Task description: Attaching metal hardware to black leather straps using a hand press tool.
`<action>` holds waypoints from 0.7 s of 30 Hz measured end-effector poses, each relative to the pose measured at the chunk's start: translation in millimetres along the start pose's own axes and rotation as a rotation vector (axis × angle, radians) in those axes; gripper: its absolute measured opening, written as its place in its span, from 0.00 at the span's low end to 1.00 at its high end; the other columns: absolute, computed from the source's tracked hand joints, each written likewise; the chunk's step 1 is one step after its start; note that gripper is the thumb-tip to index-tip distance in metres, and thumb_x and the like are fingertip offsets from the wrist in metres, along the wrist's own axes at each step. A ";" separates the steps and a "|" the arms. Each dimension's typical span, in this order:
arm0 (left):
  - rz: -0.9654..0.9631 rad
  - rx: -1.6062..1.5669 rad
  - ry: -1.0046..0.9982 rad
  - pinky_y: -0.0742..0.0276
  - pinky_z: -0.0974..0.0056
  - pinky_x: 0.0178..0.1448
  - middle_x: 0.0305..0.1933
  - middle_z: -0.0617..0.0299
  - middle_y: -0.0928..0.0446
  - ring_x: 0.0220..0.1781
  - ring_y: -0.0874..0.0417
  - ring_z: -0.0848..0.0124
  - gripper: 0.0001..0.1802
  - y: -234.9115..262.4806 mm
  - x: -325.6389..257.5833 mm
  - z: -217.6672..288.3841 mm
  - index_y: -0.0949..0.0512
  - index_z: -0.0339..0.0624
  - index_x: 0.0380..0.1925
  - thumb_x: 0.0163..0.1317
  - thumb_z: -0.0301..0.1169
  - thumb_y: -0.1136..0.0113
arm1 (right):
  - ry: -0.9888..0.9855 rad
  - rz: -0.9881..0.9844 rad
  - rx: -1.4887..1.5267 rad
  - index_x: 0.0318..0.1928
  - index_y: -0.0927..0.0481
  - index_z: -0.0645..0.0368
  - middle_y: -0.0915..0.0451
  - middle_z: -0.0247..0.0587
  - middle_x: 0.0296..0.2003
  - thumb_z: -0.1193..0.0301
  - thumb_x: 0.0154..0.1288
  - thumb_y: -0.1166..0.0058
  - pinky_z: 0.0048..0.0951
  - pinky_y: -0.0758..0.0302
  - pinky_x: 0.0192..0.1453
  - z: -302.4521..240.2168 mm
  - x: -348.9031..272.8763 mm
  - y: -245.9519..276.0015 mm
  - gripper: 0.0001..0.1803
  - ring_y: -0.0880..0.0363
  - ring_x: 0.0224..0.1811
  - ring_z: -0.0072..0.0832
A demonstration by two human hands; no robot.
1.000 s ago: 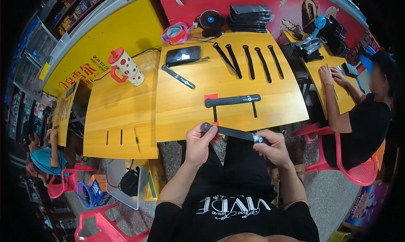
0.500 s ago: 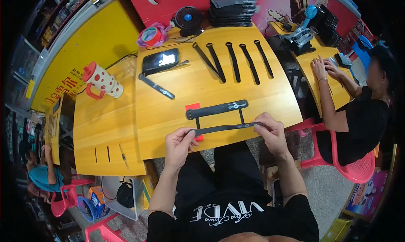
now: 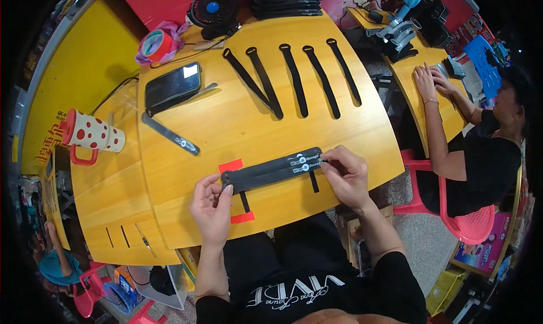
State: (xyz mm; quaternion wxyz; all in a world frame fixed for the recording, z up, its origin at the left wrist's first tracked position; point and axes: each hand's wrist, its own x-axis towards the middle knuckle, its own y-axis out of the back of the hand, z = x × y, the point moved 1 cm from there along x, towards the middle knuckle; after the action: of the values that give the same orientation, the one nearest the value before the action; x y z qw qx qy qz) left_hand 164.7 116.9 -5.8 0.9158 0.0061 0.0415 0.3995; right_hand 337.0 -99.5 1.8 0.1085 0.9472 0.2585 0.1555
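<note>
My left hand (image 3: 212,205) pinches the left end of a black strap (image 3: 263,180) with printed white lettering. Its right end is between the thumb and fingers of my right hand (image 3: 346,177). The strap lies along the near side of a like black strap (image 3: 271,166), both stretched sideways. Below them, two thin black strips (image 3: 315,182) stick out toward me on the table. Red tape pieces (image 3: 243,217) mark the table near the left end. Farther off, several black straps with end loops (image 3: 294,81) lie in a row.
On the yellow table (image 3: 226,132) lie a phone (image 3: 174,87) and a single grey strap (image 3: 171,134). A dotted tumbler (image 3: 96,133), tape rolls (image 3: 155,44), a fan (image 3: 215,10) and a black stack (image 3: 288,0) stand beyond. At right, a co-worker (image 3: 481,154) sits at another table.
Both hands have moved the held strap from in front of the other strap to lie alongside it. The head view has shifted, so the table things appear farther left.
</note>
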 end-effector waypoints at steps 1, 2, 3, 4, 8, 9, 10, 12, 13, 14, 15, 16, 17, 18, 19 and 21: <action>0.025 0.029 -0.039 0.32 0.79 0.27 0.30 0.66 0.25 0.26 0.27 0.83 0.17 -0.8 -0.2 -2.7 0.26 0.33 0.50 0.61 0.16 0.39 | -0.002 0.010 -0.013 0.36 0.20 0.67 0.30 0.30 0.26 0.88 0.57 0.44 0.17 0.41 0.27 0.6 1.1 0.0 0.07 0.36 0.24 0.12; 0.022 0.026 -0.033 0.32 0.79 0.27 0.30 0.66 0.25 0.26 0.27 0.83 0.17 -0.9 -0.4 -3.7 0.26 0.33 0.50 0.61 0.16 0.39 | -0.004 0.019 -0.026 0.36 0.20 0.67 0.30 0.30 0.26 0.88 0.56 0.44 0.16 0.41 0.26 0.8 2.2 -0.3 0.07 0.36 0.24 0.12; 0.031 0.028 -0.023 0.31 0.79 0.28 0.31 0.66 0.25 0.26 0.27 0.83 0.17 -1.0 -1.6 -3.4 0.27 0.33 0.50 0.61 0.16 0.39 | -0.009 0.019 -0.031 0.36 0.20 0.67 0.30 0.30 0.26 0.88 0.56 0.44 0.16 0.41 0.26 1.3 2.1 -0.4 0.07 0.36 0.24 0.12; 0.040 0.030 -0.013 0.31 0.79 0.29 0.31 0.66 0.25 0.27 0.26 0.83 0.17 -1.1 -2.2 -2.6 0.27 0.33 0.50 0.61 0.15 0.39 | 0.005 0.024 -0.045 0.35 0.20 0.67 0.30 0.30 0.26 0.88 0.55 0.44 0.16 0.42 0.26 1.3 1.9 -0.8 0.08 0.36 0.23 0.12; 0.031 0.035 0.008 0.30 0.79 0.29 0.31 0.67 0.25 0.28 0.26 0.83 0.18 -2.6 1.4 -1.4 0.27 0.33 0.51 0.61 0.15 0.39 | 0.020 0.034 -0.088 0.34 0.20 0.67 0.30 0.30 0.25 0.88 0.54 0.44 0.16 0.42 0.25 1.2 2.7 -1.4 0.07 0.36 0.22 0.11; 0.038 0.036 0.019 0.29 0.79 0.30 0.31 0.67 0.25 0.28 0.26 0.83 0.18 -2.5 1.5 -0.2 0.27 0.33 0.51 0.61 0.14 0.40 | 0.015 0.033 -0.086 0.34 0.20 0.67 0.30 0.30 0.25 0.88 0.54 0.44 0.16 0.42 0.25 1.6 2.2 -2.0 0.07 0.36 0.22 0.11; 0.045 0.037 0.030 0.29 0.79 0.30 0.31 0.67 0.25 0.29 0.26 0.83 0.18 -2.3 1.1 0.3 0.27 0.33 0.51 0.61 0.14 0.40 | 0.019 0.036 -0.093 0.34 0.20 0.67 0.30 0.30 0.25 0.88 0.54 0.44 0.17 0.42 0.25 2.1 2.0 -2.2 0.07 0.37 0.22 0.11; 0.054 0.034 0.037 0.29 0.79 0.30 0.31 0.67 0.25 0.29 0.26 0.83 0.18 -2.8 0.4 0.2 0.27 0.32 0.51 0.61 0.14 0.40 | 0.021 0.039 -0.099 0.34 0.20 0.67 0.30 0.30 0.25 0.88 0.54 0.44 0.17 0.42 0.24 1.9 2.0 -1.9 0.07 0.37 0.22 0.11; 0.062 0.028 0.041 0.29 0.79 0.30 0.31 0.67 0.25 0.28 0.26 0.83 0.17 -3.3 0.8 -0.1 0.27 0.32 0.51 0.61 0.14 0.40 | 0.032 0.026 -0.118 0.34 0.20 0.67 0.30 0.33 0.24 0.88 0.54 0.44 0.18 0.40 0.24 0.7 2.6 -1.2 0.07 0.36 0.21 0.14; 0.061 0.028 0.041 0.29 0.79 0.30 0.31 0.67 0.25 0.28 0.26 0.83 0.17 -3.4 1.1 -0.8 0.27 0.32 0.51 0.61 0.14 0.40 | 0.044 0.014 -0.138 0.34 0.21 0.67 0.29 0.35 0.24 0.88 0.54 0.44 0.19 0.38 0.24 -0.2 2.9 -0.6 0.07 0.35 0.20 0.16; 0.058 0.036 0.040 0.29 0.79 0.30 0.31 0.67 0.25 0.28 0.26 0.83 0.17 -2.4 1.2 -1.3 0.27 0.32 0.51 0.61 0.14 0.40 | 0.044 0.013 -0.137 0.34 0.21 0.67 0.29 0.35 0.24 0.88 0.54 0.44 0.19 0.38 0.24 -0.6 3.5 -0.9 0.07 0.35 0.20 0.16; 0.055 0.044 0.039 0.29 0.79 0.30 0.31 0.67 0.25 0.28 0.26 0.83 0.17 -1.6 1.4 -1.6 0.27 0.32 0.51 0.61 0.14 0.40 | 0.050 0.015 -0.151 0.34 0.21 0.67 0.29 0.35 0.24 0.88 0.54 0.44 0.19 0.38 0.24 -1.1 3.9 -1.3 0.07 0.34 0.19 0.17; 0.054 0.044 0.039 0.29 0.79 0.30 0.31 0.67 0.25 0.28 0.26 0.83 0.17 -1.2 1.5 -1.7 0.27 0.32 0.51 0.61 0.14 0.40 | 0.056 0.016 -0.165 0.34 0.21 0.68 0.29 0.36 0.24 0.87 0.54 0.44 0.19 0.38 0.23 -1.5 4.1 -1.7 0.07 0.34 0.19 0.17; 0.052 0.049 0.038 0.28 0.79 0.30 0.31 0.66 0.25 0.28 0.26 0.83 0.17 -1.3 2.0 -2.0 0.27 0.33 0.51 0.61 0.14 0.40 | 0.056 0.017 -0.167 0.34 0.21 0.68 0.29 0.36 0.24 0.87 0.54 0.44 0.19 0.38 0.23 -1.8 4.3 -2.3 0.07 0.34 0.19 0.17; 0.050 0.054 0.038 0.28 0.79 0.30 0.31 0.66 0.25 0.28 0.26 0.83 0.17 -1.4 2.3 -2.3 0.27 0.33 0.51 0.61 0.14 0.40 | 0.062 0.022 -0.174 0.34 0.21 0.68 0.29 0.36 0.24 0.87 0.54 0.44 0.20 0.38 0.23 -2.3 4.4 -3.2 0.07 0.33 0.19 0.18; 0.049 0.061 0.039 0.28 0.79 0.30 0.31 0.66 0.24 0.28 0.25 0.83 0.17 -1.0 1.9 -2.6 0.27 0.33 0.51 0.61 0.14 0.40 | 0.068 0.029 -0.184 0.34 0.21 0.68 0.29 0.37 0.24 0.87 0.54 0.44 0.20 0.37 0.23 -2.4 4.5 -3.7 0.07 0.33 0.19 0.18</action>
State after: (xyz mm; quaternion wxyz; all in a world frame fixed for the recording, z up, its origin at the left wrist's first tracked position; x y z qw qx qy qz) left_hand 166.5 117.5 -8.5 0.9040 0.0270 0.0713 0.4206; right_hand 338.1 -93.7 4.0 0.1837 0.9311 0.2328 0.2122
